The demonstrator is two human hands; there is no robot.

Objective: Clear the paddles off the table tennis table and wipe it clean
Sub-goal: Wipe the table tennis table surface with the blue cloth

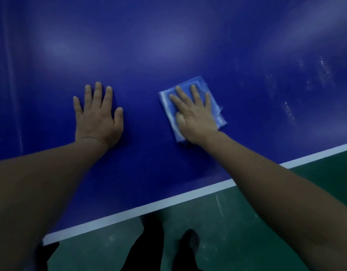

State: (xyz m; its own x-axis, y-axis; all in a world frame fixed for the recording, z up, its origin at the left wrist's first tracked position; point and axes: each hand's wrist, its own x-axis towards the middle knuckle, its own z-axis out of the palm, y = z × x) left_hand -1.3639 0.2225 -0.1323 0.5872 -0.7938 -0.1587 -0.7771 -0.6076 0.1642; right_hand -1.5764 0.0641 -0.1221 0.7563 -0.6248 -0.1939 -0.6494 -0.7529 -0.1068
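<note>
Both hands lie flat with fingers spread, the left hand (98, 118) bracing on the blue worktop (168, 45), the right hand (194, 116) pressing the folded blue cloth (190, 83) near its white edge, no paddles visible; wiping is underway, and next should sweep toward the smudges (288, 110) at right

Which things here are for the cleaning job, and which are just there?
For the job:
- folded blue cloth, pressed flat under the right hand
- blue table tennis table, with whitish smudges to the right of the cloth
- left hand, resting flat on the table

Just there:
- green floor
- person's dark shoe

No paddles are in view.
</note>
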